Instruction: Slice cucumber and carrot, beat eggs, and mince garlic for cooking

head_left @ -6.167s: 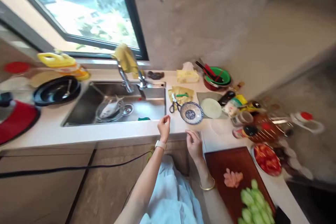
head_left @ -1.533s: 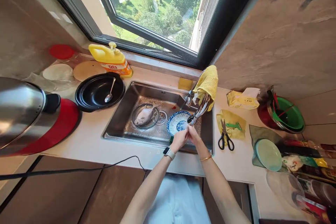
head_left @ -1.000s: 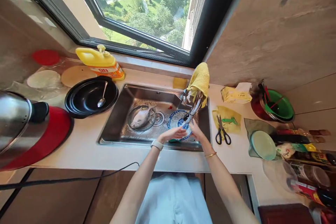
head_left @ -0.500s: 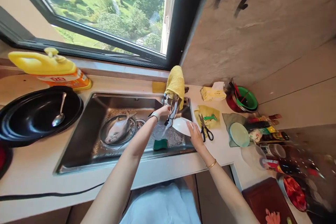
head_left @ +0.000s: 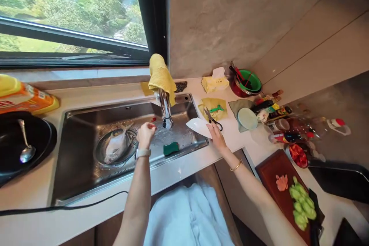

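Observation:
My right hand point(head_left: 217, 135) grips the rim of a white bowl point(head_left: 198, 127), held tilted above the right edge of the sink point(head_left: 77, 184). Over the basin, my left hand point(head_left: 146, 134) has its fingers curled closed, and nothing shows in them. Just right of it stands the chrome faucet point(head_left: 165, 111), draped with a yellow cloth point(head_left: 160, 75). A whole fish point(head_left: 117, 147) lies in a round dish point(head_left: 99, 152) in the left part of the basin. Near the front rim rests a green sponge point(head_left: 171, 148). Scissors point(head_left: 209, 115) lie close behind the bowl.
A green peeler point(head_left: 216, 108) lies on a yellow cloth beside the scissors. Farther right are a pale green lid-like disc point(head_left: 247, 118), bottles and a cutting board point(head_left: 266, 167) with cut vegetables. On the left are a black pan point(head_left: 43, 134) with a spoon and a yellow jug point(head_left: 25, 96).
My left hand has left the faucet and moved toward me and left. The bowl in my right hand has moved away from the faucet, toward the counter. The view has turned right.

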`<move>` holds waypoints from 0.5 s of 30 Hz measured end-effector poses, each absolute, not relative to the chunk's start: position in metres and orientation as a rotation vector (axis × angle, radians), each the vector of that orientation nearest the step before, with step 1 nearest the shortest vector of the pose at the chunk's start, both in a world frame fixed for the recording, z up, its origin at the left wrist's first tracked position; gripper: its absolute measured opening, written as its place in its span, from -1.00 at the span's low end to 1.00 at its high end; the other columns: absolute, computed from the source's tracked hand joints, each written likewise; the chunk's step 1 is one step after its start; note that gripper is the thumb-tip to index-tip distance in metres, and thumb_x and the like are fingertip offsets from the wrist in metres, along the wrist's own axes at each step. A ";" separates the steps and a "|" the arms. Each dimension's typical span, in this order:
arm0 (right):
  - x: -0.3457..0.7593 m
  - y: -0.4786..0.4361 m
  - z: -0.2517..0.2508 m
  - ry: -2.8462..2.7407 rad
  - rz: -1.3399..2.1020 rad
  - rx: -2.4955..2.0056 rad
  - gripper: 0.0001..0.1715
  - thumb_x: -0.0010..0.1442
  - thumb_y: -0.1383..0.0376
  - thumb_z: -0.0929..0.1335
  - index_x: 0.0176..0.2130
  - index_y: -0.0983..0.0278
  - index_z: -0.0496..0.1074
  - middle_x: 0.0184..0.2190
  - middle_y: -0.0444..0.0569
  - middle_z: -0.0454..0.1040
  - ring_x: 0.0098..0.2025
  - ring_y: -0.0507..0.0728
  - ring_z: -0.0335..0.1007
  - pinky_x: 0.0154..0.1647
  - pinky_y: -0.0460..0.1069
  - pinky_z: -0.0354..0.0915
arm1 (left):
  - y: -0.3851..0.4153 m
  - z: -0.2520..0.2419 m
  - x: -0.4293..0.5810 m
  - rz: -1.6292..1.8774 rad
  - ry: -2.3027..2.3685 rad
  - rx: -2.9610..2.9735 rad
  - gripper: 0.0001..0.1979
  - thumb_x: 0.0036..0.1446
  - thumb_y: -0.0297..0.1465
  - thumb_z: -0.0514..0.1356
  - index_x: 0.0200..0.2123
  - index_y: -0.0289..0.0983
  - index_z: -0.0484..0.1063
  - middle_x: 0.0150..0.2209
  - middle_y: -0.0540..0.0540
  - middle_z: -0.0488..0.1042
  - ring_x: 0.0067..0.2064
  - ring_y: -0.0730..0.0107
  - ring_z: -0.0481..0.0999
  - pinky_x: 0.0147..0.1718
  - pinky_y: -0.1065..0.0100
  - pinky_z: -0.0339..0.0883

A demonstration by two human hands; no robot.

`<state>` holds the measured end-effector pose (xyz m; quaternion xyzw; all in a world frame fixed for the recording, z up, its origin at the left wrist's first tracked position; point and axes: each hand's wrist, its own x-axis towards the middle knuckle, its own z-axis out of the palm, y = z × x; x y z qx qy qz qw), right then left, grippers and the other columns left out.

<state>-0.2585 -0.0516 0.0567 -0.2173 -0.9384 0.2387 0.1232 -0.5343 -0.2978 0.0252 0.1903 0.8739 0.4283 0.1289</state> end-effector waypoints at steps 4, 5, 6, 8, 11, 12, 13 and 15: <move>-0.229 -0.049 0.064 -2.667 0.779 -0.605 -0.29 0.13 0.56 0.16 0.21 0.19 0.33 0.22 0.06 0.31 0.36 0.18 0.08 0.38 0.19 0.06 | -0.275 0.022 -0.436 1.032 2.448 0.577 -0.53 0.08 -0.14 0.20 0.00 -0.28 0.40 -0.09 -0.35 0.57 0.09 -0.19 0.47 0.06 -0.10 0.28; -0.220 -0.047 0.066 -2.634 0.817 -0.586 -0.29 0.12 0.55 0.16 0.20 0.19 0.34 0.22 0.04 0.31 0.36 0.16 0.08 0.38 0.18 0.05 | -0.260 0.024 -0.415 1.048 2.396 0.671 -0.47 0.08 -0.14 0.21 0.08 -0.27 0.36 0.03 -0.34 0.52 0.14 -0.12 0.44 0.11 -0.06 0.26; -0.211 -0.045 0.070 -2.591 0.853 -0.581 -0.28 0.10 0.55 0.16 0.20 0.20 0.34 0.23 0.03 0.32 0.36 0.16 0.08 0.39 0.17 0.04 | -0.245 0.027 -0.397 1.077 2.357 0.754 -0.43 0.09 -0.14 0.22 0.14 -0.24 0.32 0.14 -0.30 0.44 0.22 -0.06 0.36 0.18 -0.03 0.20; -0.194 -0.041 0.077 -2.501 0.909 -0.623 -0.21 0.03 0.57 0.17 0.22 0.23 0.30 0.24 0.01 0.32 0.35 0.15 0.11 0.39 0.17 0.03 | -0.213 0.034 -0.375 1.238 2.196 0.923 -0.41 0.14 -0.18 0.18 0.22 -0.21 0.24 0.25 -0.23 0.33 0.29 0.06 0.28 0.23 0.03 0.15; -0.177 -0.033 0.090 -2.432 0.975 -0.691 -0.16 0.01 0.58 0.16 0.25 0.21 0.26 0.26 -0.04 0.32 0.34 0.12 0.13 0.39 0.16 0.02 | -0.178 0.049 -0.368 1.391 1.937 1.071 -0.46 0.18 -0.29 0.09 0.23 -0.25 0.24 0.22 -0.21 0.37 0.21 0.20 0.37 0.17 0.17 0.27; -0.174 -0.030 0.095 -2.431 0.998 -0.679 -0.16 0.03 0.58 0.16 0.26 0.20 0.25 0.27 -0.05 0.31 0.34 0.11 0.13 0.40 0.16 0.00 | -0.171 0.054 -0.370 1.391 1.903 1.124 -0.47 0.17 -0.33 0.07 0.22 -0.27 0.27 0.19 -0.21 0.41 0.18 0.21 0.40 0.15 0.18 0.29; -0.172 -0.025 0.098 -2.439 1.018 -0.648 -0.18 0.06 0.57 0.16 0.27 0.18 0.23 0.28 -0.05 0.29 0.36 0.10 0.10 0.40 0.16 -0.03 | -0.166 0.060 -0.372 1.383 1.906 1.190 -0.48 0.15 -0.38 0.06 0.19 -0.29 0.30 0.16 -0.20 0.44 0.16 0.20 0.42 0.15 0.18 0.30; -0.164 -0.014 0.102 -2.469 1.017 -0.648 -0.21 0.15 0.52 0.19 0.33 0.17 0.14 0.35 -0.01 0.18 0.41 0.12 -0.03 0.42 0.20 -0.13 | -0.160 0.070 -0.372 1.375 1.981 1.334 -0.49 0.11 -0.44 0.06 0.15 -0.29 0.35 0.10 -0.18 0.50 0.11 0.16 0.46 0.12 0.18 0.33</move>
